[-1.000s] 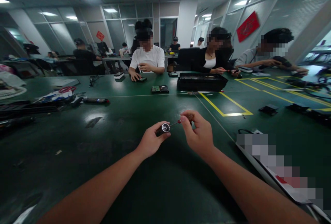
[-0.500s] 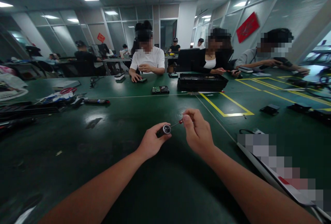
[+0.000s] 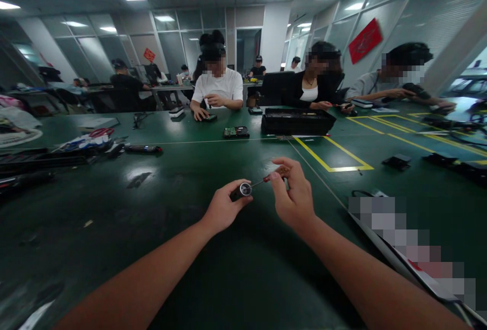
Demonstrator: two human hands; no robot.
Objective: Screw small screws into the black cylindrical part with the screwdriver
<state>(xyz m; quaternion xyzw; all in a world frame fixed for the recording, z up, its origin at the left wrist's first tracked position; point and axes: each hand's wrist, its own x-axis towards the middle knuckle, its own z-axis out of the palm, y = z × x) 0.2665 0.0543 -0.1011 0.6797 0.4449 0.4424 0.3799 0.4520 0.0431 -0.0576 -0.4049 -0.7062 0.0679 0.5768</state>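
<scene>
My left hand [image 3: 224,207] is wrapped round a black cylindrical part [image 3: 241,191], whose round silvery open end faces me. A small screwdriver [image 3: 271,177] with a red handle lies between the thumb and fingers of my right hand [image 3: 292,193]. Its thin shaft points left, and its tip reaches the open end of the cylinder; whether it touches anything inside is too small to tell. Both hands are above the green table [image 3: 182,259], near the middle of the view.
Ahead are a green circuit board device [image 3: 236,132] and a long black case [image 3: 297,122]. Tools and cables [image 3: 91,139] lie at the left, small black parts [image 3: 396,161] at the right. Several people sit beyond, one in a white shirt [image 3: 224,89].
The fingers of my right hand have loosened and shifted round the screwdriver handle, showing more of it. My left hand and the cylinder have barely moved.
</scene>
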